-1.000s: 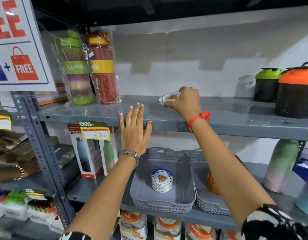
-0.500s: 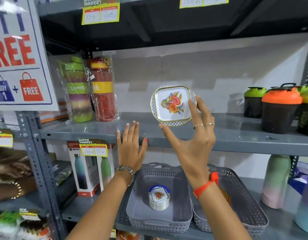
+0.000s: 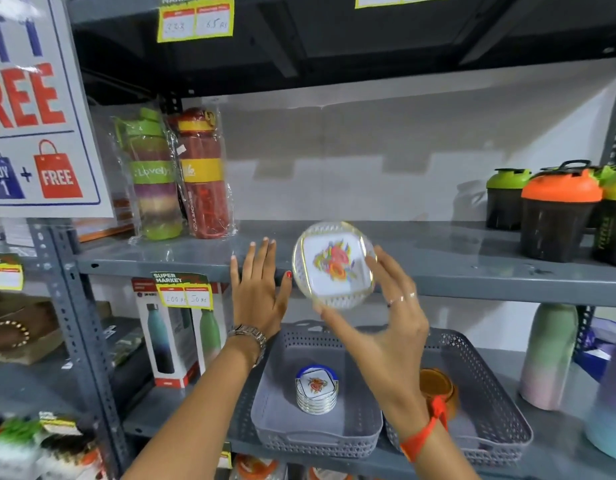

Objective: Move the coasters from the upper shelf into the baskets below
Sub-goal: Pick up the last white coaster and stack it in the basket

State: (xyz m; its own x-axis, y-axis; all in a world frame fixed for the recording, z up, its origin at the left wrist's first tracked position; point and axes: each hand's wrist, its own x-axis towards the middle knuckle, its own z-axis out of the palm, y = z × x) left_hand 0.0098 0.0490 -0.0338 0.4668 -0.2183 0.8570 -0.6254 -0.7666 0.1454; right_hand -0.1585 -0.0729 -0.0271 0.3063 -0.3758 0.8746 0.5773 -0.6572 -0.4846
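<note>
The right hand point(image 3: 386, 327) holds a round white coaster point(image 3: 334, 266) with a floral print, pinched at its rim between the thumb below and the fingers point(image 3: 379, 268) at its right edge. The coaster faces the camera, tilted a little, and sits above and to the left of the palm — in the air in front of the upper shelf point(image 3: 473, 268), not resting on it. Its picture is blurred.

The left hand point(image 3: 260, 292) is spread flat and holds nothing, its fingertips against the front edge of the upper shelf, just left of the coaster.

Below, on the lower shelf, two grey perforated baskets stand side by side. The left basket point(image 3: 282, 420) holds a stack of coasters point(image 3: 317, 389) near its middle. The right basket point(image 3: 490, 393) holds something orange point(image 3: 438, 384), partly hidden behind the right wrist — what it is cannot be told.

On the upper shelf, wrapped bottles point(image 3: 182, 174) stand far left and shaker cups point(image 3: 559, 209) far right.
</note>
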